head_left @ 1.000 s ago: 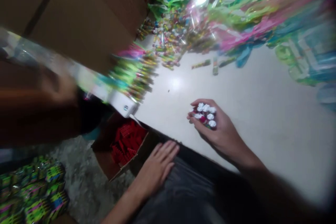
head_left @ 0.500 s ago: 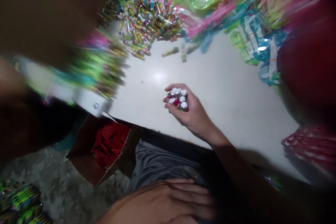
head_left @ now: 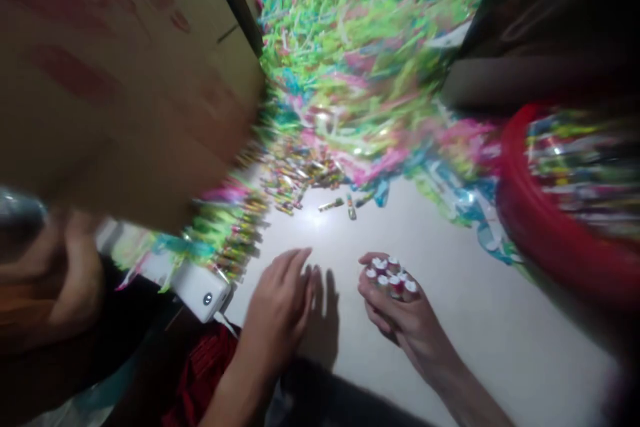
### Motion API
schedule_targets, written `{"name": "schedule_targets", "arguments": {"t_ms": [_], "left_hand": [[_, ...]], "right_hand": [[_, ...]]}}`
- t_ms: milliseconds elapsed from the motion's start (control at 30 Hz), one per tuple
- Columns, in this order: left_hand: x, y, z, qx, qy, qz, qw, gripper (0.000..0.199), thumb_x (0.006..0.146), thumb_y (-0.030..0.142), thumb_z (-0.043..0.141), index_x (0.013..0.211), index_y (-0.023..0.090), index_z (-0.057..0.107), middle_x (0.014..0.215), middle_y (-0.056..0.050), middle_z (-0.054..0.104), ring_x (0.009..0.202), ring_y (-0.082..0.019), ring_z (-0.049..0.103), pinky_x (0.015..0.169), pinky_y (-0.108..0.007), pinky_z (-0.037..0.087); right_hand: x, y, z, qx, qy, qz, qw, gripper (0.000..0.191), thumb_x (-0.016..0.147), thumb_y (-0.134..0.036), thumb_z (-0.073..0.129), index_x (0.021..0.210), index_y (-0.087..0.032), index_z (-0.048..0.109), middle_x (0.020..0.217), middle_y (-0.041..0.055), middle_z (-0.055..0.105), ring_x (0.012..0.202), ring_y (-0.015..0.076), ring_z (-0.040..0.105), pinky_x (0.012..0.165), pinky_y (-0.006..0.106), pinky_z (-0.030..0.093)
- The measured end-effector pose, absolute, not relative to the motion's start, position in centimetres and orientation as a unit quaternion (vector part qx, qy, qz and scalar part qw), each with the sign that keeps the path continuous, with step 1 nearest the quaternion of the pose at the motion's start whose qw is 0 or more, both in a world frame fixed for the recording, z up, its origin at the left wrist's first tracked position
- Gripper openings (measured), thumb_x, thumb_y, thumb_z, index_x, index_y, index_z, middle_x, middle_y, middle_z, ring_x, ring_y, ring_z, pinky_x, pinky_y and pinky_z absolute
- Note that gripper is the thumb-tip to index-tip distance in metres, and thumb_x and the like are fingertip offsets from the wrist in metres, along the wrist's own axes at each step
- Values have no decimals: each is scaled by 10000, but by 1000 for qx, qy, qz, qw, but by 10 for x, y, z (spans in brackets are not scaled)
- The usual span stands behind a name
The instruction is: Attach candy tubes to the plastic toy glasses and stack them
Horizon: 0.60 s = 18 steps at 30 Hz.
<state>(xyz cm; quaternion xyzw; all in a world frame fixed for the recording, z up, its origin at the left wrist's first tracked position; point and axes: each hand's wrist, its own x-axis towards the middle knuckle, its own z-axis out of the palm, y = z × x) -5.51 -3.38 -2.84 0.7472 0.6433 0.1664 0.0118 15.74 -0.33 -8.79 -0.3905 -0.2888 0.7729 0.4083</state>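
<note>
My right hand is wrapped around a bundle of small tubes, held upright over the white table. White ribbed ends show at the top, with a bit of dark red among them; the tubes' lower parts are hidden by the fingers. To the left, my left hand hovers over the table with its fingers stretched forward and nothing in it. Its shadow falls on the tabletop beside it. Beyond both hands lie a few loose patterned tubes and a heap of similar tubes.
A large pile of green, pink and blue plastic strips fills the back. A cardboard box looms at left, above a white power bank with a cable. At right stands a red basin of tubes. Another person's arm shows far left.
My left hand has risen from my lap to above the table. The view has tilted up, showing more of the strips and the basin. My right hand still grips the tubes.
</note>
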Motion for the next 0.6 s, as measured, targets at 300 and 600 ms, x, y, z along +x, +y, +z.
{"name": "schedule_targets", "arguments": {"t_ms": [300, 600], "left_hand": [[-3, 104, -82, 691, 714, 114, -4, 288, 1090, 197, 411, 1137, 118, 684, 1102, -162, 667, 1060, -295, 645, 951, -455, 552], [30, 70, -40, 568, 582, 413, 409, 297, 1052, 425, 633, 1262, 225, 694, 943, -18, 696, 826, -134, 647, 779, -258, 519]], "right_hand": [[215, 14, -97, -460, -284, 658, 524, 427, 890, -479, 884, 1176, -217, 708, 1084, 107, 778, 862, 233, 753, 650, 295, 625], [212, 16, -105, -424, -238, 688, 539, 383, 930, -467, 850, 1217, -241, 737, 1299, 140, 773, 1238, 366, 735, 986, 499, 658]]}}
